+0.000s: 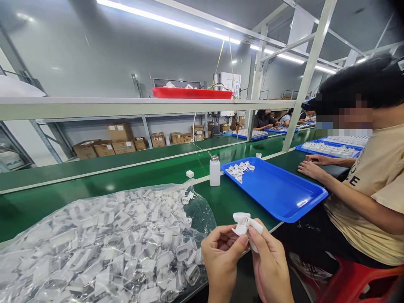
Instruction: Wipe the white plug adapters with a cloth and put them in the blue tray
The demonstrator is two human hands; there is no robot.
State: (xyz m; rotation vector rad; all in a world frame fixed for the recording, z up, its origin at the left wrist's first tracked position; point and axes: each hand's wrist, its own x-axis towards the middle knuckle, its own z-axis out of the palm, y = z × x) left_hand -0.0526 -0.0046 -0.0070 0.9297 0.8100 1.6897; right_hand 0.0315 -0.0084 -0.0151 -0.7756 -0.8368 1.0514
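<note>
My left hand [221, 256] and my right hand [269, 267] together pinch a white plastic charger part [244, 224] just above the green bench. A white fingertip cover seems to sit on one right finger. Close to my left hand lies a large clear plastic bag [94, 248], heaped with similar white parts. Beyond my hands stands a blue tray [284, 198], with a small pile of white parts [240, 171] at its far corner. My hands touch neither the bag nor the tray.
A white dispensing bottle [214, 171] and a small white cube [190, 174] stand on the green bench [227, 202]. A seated co-worker's hands [311, 167] rest to the right, near a blue tray of rowed parts [328, 148]. A shelf [126, 107] runs behind, with cardboard boxes beneath.
</note>
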